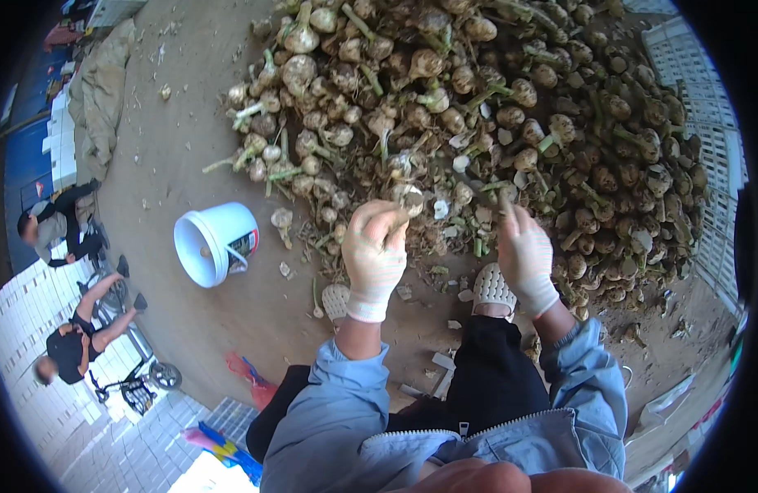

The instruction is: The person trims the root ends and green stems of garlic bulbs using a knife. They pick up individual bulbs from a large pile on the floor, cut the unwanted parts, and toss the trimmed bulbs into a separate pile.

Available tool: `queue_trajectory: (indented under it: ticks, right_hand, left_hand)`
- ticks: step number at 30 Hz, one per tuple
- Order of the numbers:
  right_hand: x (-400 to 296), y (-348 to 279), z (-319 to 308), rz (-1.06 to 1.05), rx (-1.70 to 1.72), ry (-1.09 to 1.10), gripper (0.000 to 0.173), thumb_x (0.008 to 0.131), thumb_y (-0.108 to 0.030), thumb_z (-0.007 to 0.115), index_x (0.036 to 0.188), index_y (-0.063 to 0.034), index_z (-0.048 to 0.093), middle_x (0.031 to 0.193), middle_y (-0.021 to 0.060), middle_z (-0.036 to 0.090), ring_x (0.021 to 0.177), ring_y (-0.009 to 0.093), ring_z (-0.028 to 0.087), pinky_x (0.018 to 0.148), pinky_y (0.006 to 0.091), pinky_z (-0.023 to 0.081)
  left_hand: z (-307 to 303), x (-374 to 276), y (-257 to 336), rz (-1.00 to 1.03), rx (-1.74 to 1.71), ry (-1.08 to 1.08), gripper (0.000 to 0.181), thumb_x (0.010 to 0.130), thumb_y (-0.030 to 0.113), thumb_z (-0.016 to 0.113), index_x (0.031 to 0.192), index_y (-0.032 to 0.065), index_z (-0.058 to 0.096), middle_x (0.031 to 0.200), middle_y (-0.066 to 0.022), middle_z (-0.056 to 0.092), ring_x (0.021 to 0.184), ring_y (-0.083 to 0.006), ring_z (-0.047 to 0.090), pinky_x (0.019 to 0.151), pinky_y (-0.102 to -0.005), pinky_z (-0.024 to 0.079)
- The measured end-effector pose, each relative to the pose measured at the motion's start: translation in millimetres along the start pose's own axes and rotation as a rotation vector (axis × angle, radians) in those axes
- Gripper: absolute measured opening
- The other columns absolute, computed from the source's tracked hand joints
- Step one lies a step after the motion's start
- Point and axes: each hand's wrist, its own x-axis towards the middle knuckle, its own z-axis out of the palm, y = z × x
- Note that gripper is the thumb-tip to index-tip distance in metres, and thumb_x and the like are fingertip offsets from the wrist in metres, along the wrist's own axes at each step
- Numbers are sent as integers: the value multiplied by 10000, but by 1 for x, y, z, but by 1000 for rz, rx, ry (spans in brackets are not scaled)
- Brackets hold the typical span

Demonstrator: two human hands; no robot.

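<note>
Both my hands wear pale knitted gloves. My left hand (376,252) has its fingers closed on a soil-stained, garlic-like bulb (410,199) with a white cut face. My right hand (527,256) grips a knife (472,182); its dark blade points up and to the left, towards the pile, and the fingers partly hide the handle. Beyond both hands spreads a large pile of similar bulbs (428,65), many with green stalks and clinging soil. White cut pieces (441,209) and dry scraps lie between the hands and the pile.
A white plastic bucket (200,246) lies on its side at the left. White plastic crates (693,80) border the pile at right. Two people sit at far left, near a small two-wheeler (136,385) and stacked white boxes (31,308). My perforated shoes (495,289) stand near the scraps.
</note>
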Motion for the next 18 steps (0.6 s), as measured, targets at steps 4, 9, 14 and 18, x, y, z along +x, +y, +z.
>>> queue_trajectory:
  ticks: [4,9,14,18]
  right_hand:
    - [-2,-28,-14,-224,151,243,557,767,-16,592,1317,-6,503,1085,167,608,912,340,620,781,413,514]
    - [-6,-4,11,37,73,-22,566,825,-54,572,1371,-10,426,1080,146,587,901,322,615,754,427,519]
    - [6,-15,15,490,1095,-169,324,849,-233,690,1043,0,575,879,52,615,793,144,580,726,303,495]
    - [21,-33,15,590,1667,-257,392,873,-290,725,1105,-12,576,943,-18,580,845,57,508,750,233,466]
  left_hand:
    - [2,-14,-10,-58,-6,-12,163,718,-17,742,855,53,686,926,-93,665,844,-273,656,738,-357,537]
    - [6,-13,-7,-178,-113,27,173,731,-47,757,864,29,676,928,-85,662,832,-208,650,734,-310,531]
    - [13,-19,-4,-560,-965,42,313,712,-113,744,963,47,649,1017,-55,644,914,-169,627,839,-295,526]
    - [23,-29,-7,-649,-897,-326,625,753,-54,748,1312,60,493,1151,-68,611,1048,-165,598,944,-320,500]
